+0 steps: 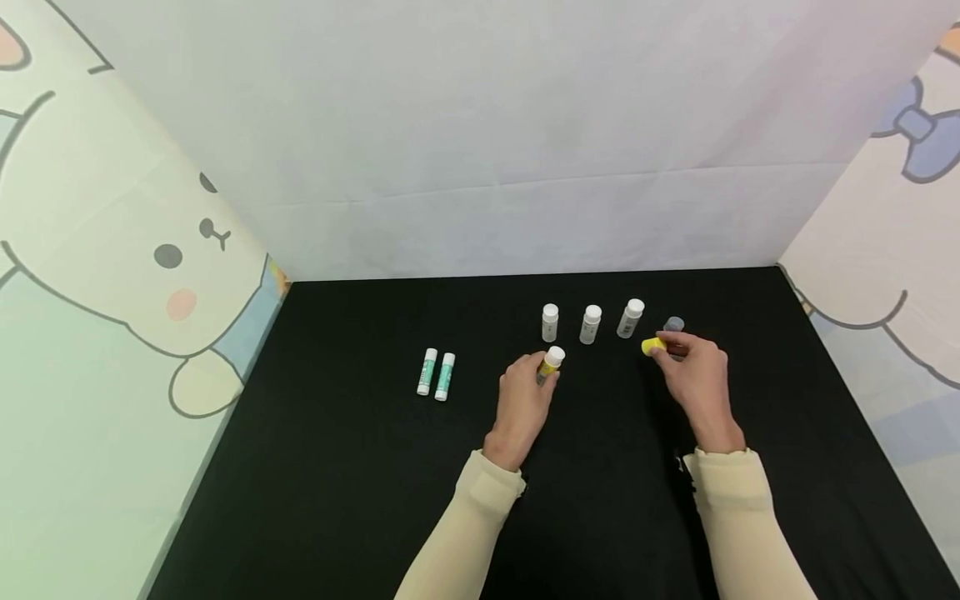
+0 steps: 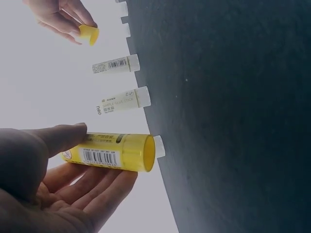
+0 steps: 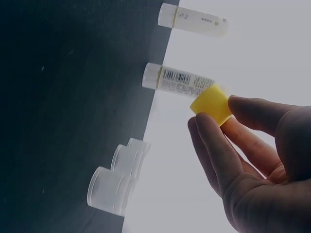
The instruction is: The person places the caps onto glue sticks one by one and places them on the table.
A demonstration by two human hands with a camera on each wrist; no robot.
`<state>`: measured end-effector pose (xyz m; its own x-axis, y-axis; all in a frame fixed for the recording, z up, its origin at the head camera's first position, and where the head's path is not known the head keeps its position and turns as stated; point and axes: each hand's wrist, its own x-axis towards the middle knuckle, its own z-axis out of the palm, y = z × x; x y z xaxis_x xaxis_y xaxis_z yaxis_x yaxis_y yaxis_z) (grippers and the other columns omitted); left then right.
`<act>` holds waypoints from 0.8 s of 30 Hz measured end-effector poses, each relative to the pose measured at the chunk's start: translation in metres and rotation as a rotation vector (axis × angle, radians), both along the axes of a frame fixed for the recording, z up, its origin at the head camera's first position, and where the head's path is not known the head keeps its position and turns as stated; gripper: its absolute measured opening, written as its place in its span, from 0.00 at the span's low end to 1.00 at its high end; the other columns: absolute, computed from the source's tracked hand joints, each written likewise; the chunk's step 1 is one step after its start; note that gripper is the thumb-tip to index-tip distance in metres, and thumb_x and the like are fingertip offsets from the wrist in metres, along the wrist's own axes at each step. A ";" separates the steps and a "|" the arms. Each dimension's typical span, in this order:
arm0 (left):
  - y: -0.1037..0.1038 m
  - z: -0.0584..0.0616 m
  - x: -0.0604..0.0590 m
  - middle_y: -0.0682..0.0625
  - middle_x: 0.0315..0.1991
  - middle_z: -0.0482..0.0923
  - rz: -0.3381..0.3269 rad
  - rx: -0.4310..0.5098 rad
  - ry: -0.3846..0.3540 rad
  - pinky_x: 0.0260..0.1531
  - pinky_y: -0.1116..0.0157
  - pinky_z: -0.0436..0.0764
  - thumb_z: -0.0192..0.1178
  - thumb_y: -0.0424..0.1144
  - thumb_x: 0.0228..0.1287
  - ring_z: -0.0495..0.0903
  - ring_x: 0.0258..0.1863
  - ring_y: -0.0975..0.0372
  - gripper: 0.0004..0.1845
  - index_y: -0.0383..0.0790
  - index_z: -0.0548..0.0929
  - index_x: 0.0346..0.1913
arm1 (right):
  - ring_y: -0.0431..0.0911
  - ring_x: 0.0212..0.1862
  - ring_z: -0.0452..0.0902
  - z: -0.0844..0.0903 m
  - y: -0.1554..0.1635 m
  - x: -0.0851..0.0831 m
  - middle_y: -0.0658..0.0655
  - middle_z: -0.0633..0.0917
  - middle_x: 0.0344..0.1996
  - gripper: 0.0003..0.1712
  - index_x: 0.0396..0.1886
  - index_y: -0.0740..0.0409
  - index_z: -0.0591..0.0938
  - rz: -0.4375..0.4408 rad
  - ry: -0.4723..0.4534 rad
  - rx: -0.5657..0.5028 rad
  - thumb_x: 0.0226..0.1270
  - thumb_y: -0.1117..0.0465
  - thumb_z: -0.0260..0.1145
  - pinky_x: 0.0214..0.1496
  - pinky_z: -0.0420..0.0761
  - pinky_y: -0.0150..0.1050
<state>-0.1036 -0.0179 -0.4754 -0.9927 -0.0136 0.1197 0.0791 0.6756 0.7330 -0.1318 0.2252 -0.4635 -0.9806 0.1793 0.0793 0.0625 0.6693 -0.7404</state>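
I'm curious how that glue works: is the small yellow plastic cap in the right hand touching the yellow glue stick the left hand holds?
Apart. The head view shows bare black table between the yellow cap and the yellow glue stick.

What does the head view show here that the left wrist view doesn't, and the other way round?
Only the head view shows the two teal-labelled glue sticks lying apart on the black table, and both sleeves.

Only the left wrist view shows the barcode and print on the yellow glue stick that the left hand grips.

Both show the right hand pinching the yellow cap, and white glue sticks standing in a row.
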 end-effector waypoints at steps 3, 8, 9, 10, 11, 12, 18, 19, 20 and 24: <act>-0.002 0.000 0.000 0.44 0.47 0.88 0.008 -0.004 0.006 0.48 0.56 0.88 0.70 0.34 0.71 0.89 0.48 0.53 0.12 0.37 0.89 0.54 | 0.63 0.53 0.86 0.000 -0.004 0.000 0.73 0.86 0.56 0.18 0.61 0.68 0.85 0.010 0.001 0.002 0.76 0.66 0.68 0.47 0.84 0.37; -0.005 0.001 0.001 0.44 0.46 0.88 0.016 -0.008 0.013 0.48 0.55 0.88 0.71 0.33 0.71 0.89 0.47 0.52 0.11 0.37 0.89 0.53 | 0.64 0.52 0.86 0.000 -0.011 0.000 0.73 0.87 0.53 0.17 0.60 0.69 0.86 0.017 0.024 -0.008 0.75 0.67 0.69 0.53 0.84 0.59; -0.006 0.001 0.001 0.43 0.46 0.88 0.017 -0.008 0.015 0.48 0.55 0.88 0.71 0.33 0.70 0.89 0.47 0.52 0.11 0.36 0.89 0.53 | 0.64 0.52 0.86 0.000 -0.013 0.000 0.73 0.87 0.53 0.17 0.60 0.69 0.86 0.018 0.026 -0.008 0.75 0.67 0.69 0.53 0.84 0.59; -0.007 0.001 0.002 0.43 0.46 0.88 0.019 -0.006 0.014 0.48 0.55 0.88 0.71 0.33 0.70 0.89 0.47 0.52 0.11 0.36 0.89 0.53 | 0.64 0.52 0.86 0.000 -0.014 0.000 0.73 0.88 0.53 0.17 0.60 0.69 0.86 0.020 0.028 -0.012 0.75 0.67 0.69 0.53 0.84 0.60; -0.007 0.001 0.002 0.43 0.46 0.88 0.022 -0.003 0.013 0.48 0.55 0.88 0.71 0.33 0.70 0.89 0.47 0.52 0.12 0.36 0.89 0.53 | 0.65 0.52 0.86 0.000 -0.016 -0.001 0.73 0.88 0.52 0.17 0.59 0.69 0.86 0.024 0.030 -0.012 0.74 0.67 0.69 0.53 0.84 0.60; -0.008 0.002 0.003 0.43 0.46 0.88 0.025 -0.002 0.012 0.48 0.55 0.88 0.71 0.33 0.70 0.89 0.47 0.52 0.12 0.36 0.89 0.53 | 0.65 0.52 0.86 0.000 -0.018 -0.001 0.73 0.88 0.52 0.17 0.59 0.69 0.86 0.028 0.031 -0.012 0.74 0.67 0.70 0.53 0.84 0.60; -0.012 0.002 0.006 0.43 0.46 0.88 0.042 -0.006 0.008 0.48 0.54 0.88 0.72 0.33 0.69 0.89 0.47 0.52 0.11 0.36 0.89 0.52 | 0.63 0.50 0.87 -0.001 -0.029 -0.001 0.72 0.89 0.49 0.16 0.58 0.68 0.87 0.050 0.051 -0.005 0.73 0.68 0.71 0.50 0.84 0.56; -0.013 0.003 0.007 0.43 0.46 0.88 0.044 -0.007 0.007 0.47 0.54 0.88 0.72 0.33 0.69 0.89 0.47 0.52 0.11 0.36 0.89 0.52 | 0.63 0.50 0.87 -0.001 -0.031 -0.001 0.71 0.89 0.49 0.16 0.58 0.68 0.87 0.056 0.052 -0.007 0.73 0.68 0.71 0.50 0.84 0.55; -0.013 0.003 0.007 0.43 0.45 0.88 0.046 -0.008 0.002 0.48 0.54 0.88 0.72 0.33 0.70 0.89 0.47 0.52 0.11 0.36 0.89 0.52 | 0.62 0.49 0.88 -0.001 -0.034 -0.001 0.71 0.89 0.49 0.16 0.58 0.68 0.87 0.061 0.054 -0.010 0.72 0.68 0.71 0.49 0.84 0.54; -0.016 0.004 0.009 0.43 0.45 0.88 0.052 -0.007 -0.003 0.48 0.54 0.88 0.72 0.33 0.70 0.89 0.47 0.52 0.11 0.37 0.89 0.52 | 0.62 0.49 0.88 -0.001 -0.043 0.000 0.72 0.89 0.50 0.16 0.58 0.69 0.87 0.090 0.062 -0.032 0.72 0.70 0.71 0.50 0.86 0.57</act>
<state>-0.0951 -0.0341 -0.4719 -0.9910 -0.0648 0.1169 0.0412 0.6842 0.7281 -0.1322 0.1822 -0.4645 -0.9862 0.0943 0.1361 -0.0434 0.6460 -0.7621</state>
